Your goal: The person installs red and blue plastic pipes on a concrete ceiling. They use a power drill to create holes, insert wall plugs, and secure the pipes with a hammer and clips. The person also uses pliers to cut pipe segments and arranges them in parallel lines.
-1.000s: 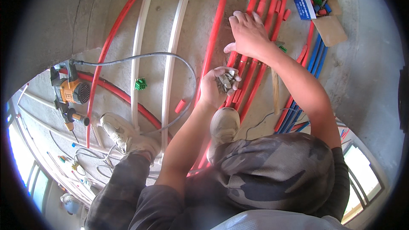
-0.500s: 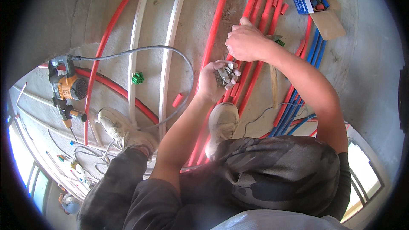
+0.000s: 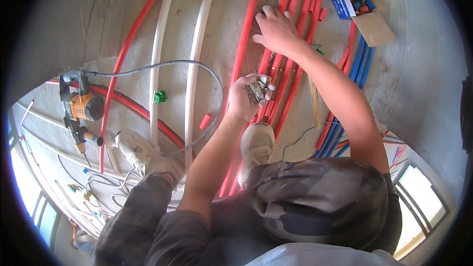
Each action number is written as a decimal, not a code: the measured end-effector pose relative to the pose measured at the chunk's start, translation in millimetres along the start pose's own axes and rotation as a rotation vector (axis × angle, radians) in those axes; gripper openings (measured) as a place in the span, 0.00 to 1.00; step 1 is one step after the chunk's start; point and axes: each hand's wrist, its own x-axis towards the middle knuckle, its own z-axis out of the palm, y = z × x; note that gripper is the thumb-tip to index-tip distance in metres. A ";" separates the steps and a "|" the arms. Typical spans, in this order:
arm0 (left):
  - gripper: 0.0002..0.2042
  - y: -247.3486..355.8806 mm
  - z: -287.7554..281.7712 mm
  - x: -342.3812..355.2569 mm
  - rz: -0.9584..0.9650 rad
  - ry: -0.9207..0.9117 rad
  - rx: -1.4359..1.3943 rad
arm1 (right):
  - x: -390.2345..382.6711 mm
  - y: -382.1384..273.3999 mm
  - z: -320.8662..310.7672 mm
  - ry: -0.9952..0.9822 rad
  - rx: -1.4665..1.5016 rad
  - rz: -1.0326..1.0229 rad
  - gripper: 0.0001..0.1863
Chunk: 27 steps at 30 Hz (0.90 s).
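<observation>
My left hand [image 3: 239, 99] is cupped around several small metal pieces [image 3: 258, 90], palm up, beside a bundle of red pipes [image 3: 286, 83]. Above it, my right hand [image 3: 273, 29] reaches over those pipes with fingers spread and nothing visible in them; whether it touches them I cannot tell. A wooden handle or strip [image 3: 315, 113] lies under my right forearm, near a small green item [image 3: 319, 50]. A short loose red tube [image 3: 206, 121] lies left of my left hand.
An orange-black rotary drill [image 3: 81, 106] with grey cable lies left, beside white pipes [image 3: 195, 44] and green plastic clips [image 3: 160, 96]. An open cardboard box [image 3: 372, 28] of coloured fittings is at upper right, near blue pipes [image 3: 362, 64]. My shoes stand among the pipes.
My right hand, closed half a second ago, has opened and moved up and slightly left over the red pipes. My left hand still holds the metal pieces.
</observation>
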 end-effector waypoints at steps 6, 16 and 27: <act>0.20 -0.1 2.3 1.7 0.008 -0.068 -0.041 | -7.3 18.6 18.4 0.059 0.121 -0.033 0.25; 0.20 3.2 4.0 -2.1 0.011 -0.043 -0.004 | -24.3 -4.4 -9.5 -0.155 0.101 -0.039 0.53; 0.20 0.1 2.9 2.3 -0.006 -0.044 -0.001 | 2.9 35.5 36.5 0.069 0.223 -0.073 0.28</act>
